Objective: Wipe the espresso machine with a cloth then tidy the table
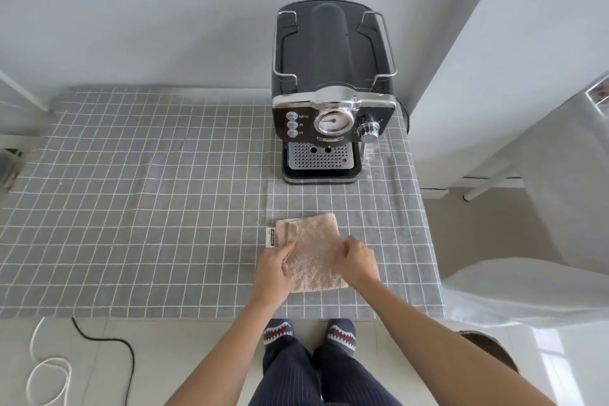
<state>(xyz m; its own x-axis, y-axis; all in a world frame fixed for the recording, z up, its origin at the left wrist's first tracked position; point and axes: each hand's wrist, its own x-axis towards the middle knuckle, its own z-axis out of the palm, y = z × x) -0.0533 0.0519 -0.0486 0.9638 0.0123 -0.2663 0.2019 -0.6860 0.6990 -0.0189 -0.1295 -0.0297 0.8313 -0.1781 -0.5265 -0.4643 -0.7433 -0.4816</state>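
1. We see a tabletop (131, 208) covered with a grey cloth checked in thin white lines, pushed against a pale wall.
2. The espresso machine (333, 92), black with chrome trim, stands at the far right of the tabletop, front facing us. A round gauge (333, 120) sits in the middle of its front panel, three small buttons (292, 124) stacked to its left, a chrome knob (368, 130) to its right. A perforated drip tray (319, 156) lies at its base.
3. The cloth (314, 254), beige and folded into a rough rectangle, lies flat on the tabletop near the front edge, well apart from the machine and roughly in line with it. A white label (271, 237) with dark print sticks out at its far left corner.
4. Left hand (272, 270): resting on the cloth's left edge, fingers curled over the fabric, pinching that edge.
5. Right hand (359, 262): on the cloth's right edge, fingers bent inward and gripping the fabric.
6. Both forearms reach in from below; dark pinstriped trousers and patterned slippers (341, 334) show under the tabletop edge.
7. On the floor at left, a black cable (125, 349) and a looped white cord (39, 369).
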